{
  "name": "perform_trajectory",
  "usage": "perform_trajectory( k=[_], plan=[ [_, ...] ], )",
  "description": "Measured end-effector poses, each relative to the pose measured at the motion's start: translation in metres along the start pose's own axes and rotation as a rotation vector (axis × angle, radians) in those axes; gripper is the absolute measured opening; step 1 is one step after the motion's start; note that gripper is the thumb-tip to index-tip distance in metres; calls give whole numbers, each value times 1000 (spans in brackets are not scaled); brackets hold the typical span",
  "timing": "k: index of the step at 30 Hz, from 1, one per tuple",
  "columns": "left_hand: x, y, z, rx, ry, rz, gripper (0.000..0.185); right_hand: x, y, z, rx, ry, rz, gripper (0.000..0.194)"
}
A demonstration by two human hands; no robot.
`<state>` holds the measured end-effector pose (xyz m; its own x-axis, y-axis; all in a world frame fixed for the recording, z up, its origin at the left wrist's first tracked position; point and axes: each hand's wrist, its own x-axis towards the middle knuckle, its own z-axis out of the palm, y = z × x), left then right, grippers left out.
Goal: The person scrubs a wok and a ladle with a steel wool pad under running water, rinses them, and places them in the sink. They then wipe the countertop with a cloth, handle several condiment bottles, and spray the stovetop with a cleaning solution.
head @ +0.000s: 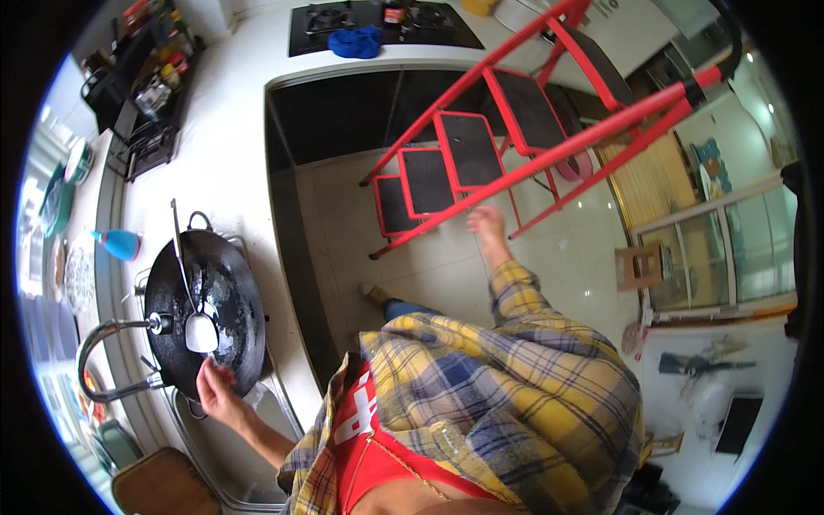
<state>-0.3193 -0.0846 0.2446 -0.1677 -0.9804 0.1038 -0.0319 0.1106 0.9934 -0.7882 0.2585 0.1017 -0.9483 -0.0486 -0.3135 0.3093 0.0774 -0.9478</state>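
Note:
My left hand is at the near rim of a large black wok, its fingers loosely bent and nothing visible in them. Whether it touches the rim I cannot tell. Inside the wet-looking wok lies a metal wok spatula, its blade near my fingers and its handle reaching past the far rim. The wok sits over part of a sink, under a curved metal faucet. My right hand hangs over the tiled floor, blurred, fingers curled, beside the lower rail of a red step ladder; contact is unclear.
A blue spray bottle stands left of the wok, with a black rack of containers beyond. A blue cloth lies at the edge of the gas hob. A wooden chopping board is near the sink; a small stool stands right.

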Motion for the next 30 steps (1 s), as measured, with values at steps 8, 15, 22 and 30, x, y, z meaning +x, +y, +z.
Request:
perform_trajectory(
  k=[8,15,22,30],
  plan=[
    [-31,57,183,53,-684,-31,22,86,-71,-221,-397,804,-506,16],
    [-103,33,402,124,-1379,242,69,164,-180,-285,-133,517,-689,84],
    [-215,-9,577,292,-1299,380,101,184,-188,-294,-87,383,-686,19],
    [-280,-20,612,305,-1049,325,57,158,-181,-320,-249,396,-635,19]
  ],
)
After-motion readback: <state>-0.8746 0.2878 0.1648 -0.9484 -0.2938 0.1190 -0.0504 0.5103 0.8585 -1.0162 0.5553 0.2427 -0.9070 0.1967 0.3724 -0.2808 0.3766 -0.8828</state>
